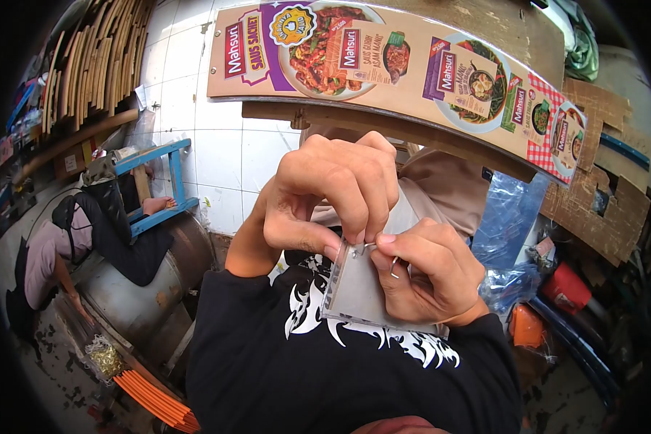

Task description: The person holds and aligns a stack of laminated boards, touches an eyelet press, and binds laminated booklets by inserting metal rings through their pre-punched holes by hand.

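Observation:
A grey flat panel (364,293) with a clear plastic edge stands close to my chest. My left hand (336,189) is closed at its upper left corner, thumb and fingertips pinching the edge. Against the same corner, my right hand (434,271) is closed with thumb and forefinger on a thin bent metal wire (394,269), whose hooked end sticks out below the fingers. Fingertips of both hands nearly meet there, so the spot where wire and panel join is partly hidden.
Beyond my hands lies a long printed food sign (398,65) on a board. Cardboard scraps (607,181) and plastic wrap (510,217) are at the right. At the left are a metal cylinder (148,282), a blue frame (175,173), stacked strips (98,61) and another person's leg (134,253).

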A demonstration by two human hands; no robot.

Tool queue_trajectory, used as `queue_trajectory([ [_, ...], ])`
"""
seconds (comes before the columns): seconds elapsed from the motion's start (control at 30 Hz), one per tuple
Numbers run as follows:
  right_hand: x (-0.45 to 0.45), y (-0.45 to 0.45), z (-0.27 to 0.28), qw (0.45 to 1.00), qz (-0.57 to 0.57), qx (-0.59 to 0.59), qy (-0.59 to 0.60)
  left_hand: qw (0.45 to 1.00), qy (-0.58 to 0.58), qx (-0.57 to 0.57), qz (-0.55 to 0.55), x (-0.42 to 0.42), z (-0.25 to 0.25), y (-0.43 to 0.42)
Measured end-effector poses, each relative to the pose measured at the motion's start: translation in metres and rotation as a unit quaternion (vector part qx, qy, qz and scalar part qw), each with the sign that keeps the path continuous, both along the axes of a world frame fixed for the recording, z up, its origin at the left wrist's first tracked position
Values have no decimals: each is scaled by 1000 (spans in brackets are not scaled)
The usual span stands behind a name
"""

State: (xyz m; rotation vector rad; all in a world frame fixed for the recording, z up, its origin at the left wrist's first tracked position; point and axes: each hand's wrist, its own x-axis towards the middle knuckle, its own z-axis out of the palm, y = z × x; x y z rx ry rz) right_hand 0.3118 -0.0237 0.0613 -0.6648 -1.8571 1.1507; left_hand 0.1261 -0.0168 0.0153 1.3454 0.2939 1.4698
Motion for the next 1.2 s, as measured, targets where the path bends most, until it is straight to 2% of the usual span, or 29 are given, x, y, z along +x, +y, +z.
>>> queue_trajectory([
  [0.87, -1, 1, -9, 994, 16, 104, 34, 998, 11, -50, 27, 6, 12, -4],
  [1.2, 1, 3, -2, 988, 26, 153, -15, 998, 36, -46, -1, 1, 16, -4],
])
